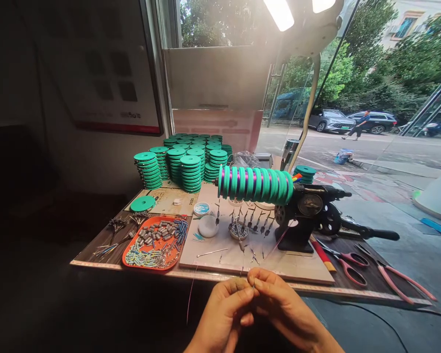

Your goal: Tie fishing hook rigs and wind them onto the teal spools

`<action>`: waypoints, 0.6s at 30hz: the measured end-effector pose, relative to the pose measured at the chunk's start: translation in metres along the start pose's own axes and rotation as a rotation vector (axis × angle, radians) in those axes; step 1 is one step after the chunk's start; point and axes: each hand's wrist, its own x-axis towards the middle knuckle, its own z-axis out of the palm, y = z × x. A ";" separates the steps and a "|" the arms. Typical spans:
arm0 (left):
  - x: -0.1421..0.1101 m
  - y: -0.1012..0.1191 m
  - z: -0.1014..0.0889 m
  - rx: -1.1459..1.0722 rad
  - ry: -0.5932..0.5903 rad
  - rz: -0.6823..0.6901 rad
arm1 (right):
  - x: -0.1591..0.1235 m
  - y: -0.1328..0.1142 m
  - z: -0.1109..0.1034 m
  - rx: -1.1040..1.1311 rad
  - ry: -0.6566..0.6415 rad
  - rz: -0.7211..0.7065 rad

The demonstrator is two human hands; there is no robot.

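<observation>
Pinched shut, the fingertips of the left hand (226, 304) and right hand (284, 299) meet on a small piece (254, 285), too tiny to identify, by the board's (213, 262) near edge. From there, the green spools (255, 185) on the winder (305, 215) sit at twelve o'clock, the orange tray (156, 240) at ten, the scissors (347, 262) near three.

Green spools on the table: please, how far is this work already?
Looks done: the stacked green spools at the back. In hand: the left hand and right hand pinch a tiny piece, too small to identify. Probably left: the spool row mounted on the crank machine, and loose parts in the orange tray.
</observation>
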 end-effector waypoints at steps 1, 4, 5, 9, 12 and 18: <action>0.001 -0.001 -0.001 0.019 0.004 0.024 | 0.000 0.000 0.000 -0.010 0.011 -0.004; 0.003 -0.003 -0.003 0.105 0.000 0.108 | -0.001 -0.001 0.003 -0.059 0.024 -0.040; 0.003 -0.003 -0.004 0.131 0.004 0.133 | -0.002 -0.001 0.003 -0.075 0.025 -0.063; 0.004 -0.004 -0.005 0.192 0.024 0.151 | -0.004 -0.001 0.002 -0.154 0.063 -0.145; 0.003 -0.004 -0.004 0.237 0.026 0.180 | -0.005 0.000 0.000 -0.258 0.126 -0.167; 0.000 0.001 0.000 0.281 0.064 0.198 | -0.003 0.000 0.000 -0.218 0.105 -0.150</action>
